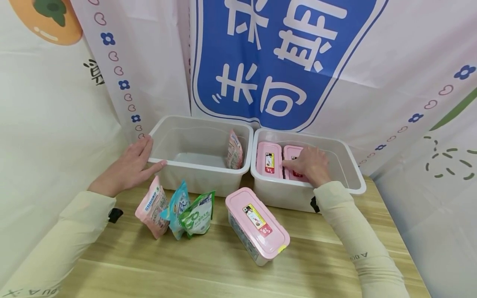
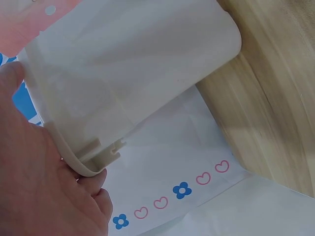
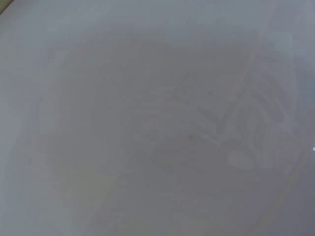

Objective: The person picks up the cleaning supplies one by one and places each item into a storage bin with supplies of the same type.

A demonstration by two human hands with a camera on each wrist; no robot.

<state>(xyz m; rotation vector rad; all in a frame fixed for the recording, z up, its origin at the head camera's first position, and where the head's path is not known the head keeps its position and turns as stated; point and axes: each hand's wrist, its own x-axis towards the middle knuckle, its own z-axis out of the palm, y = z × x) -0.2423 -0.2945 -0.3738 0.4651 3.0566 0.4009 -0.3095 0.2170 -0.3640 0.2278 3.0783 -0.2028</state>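
Observation:
Inside the right grey-white bin (image 1: 357, 187), my right hand (image 1: 314, 165) grips a pink-lidded box (image 1: 290, 152) from above, thumb on its left side. Another pink-lidded box (image 1: 262, 154) stands just left of it. My left hand (image 1: 128, 165) holds the near left corner of the left bin (image 1: 208, 182); the left wrist view shows its thumb (image 2: 11, 76) at the rim and fingers (image 2: 93, 187) curled by the corner. A pink pouch (image 1: 234, 151) stands at the right end of that bin. The right wrist view shows only a blurred pale surface, without the hand.
On the wooden table (image 1: 179, 265), a third pink-lidded box (image 1: 257, 223) lies at an angle before the bins. To its left stand a pink pouch (image 1: 153, 209), a blue pouch (image 1: 179, 209) and a green-and-white pouch (image 1: 199, 215). A printed cloth (image 1: 156, 54) hangs behind the bins.

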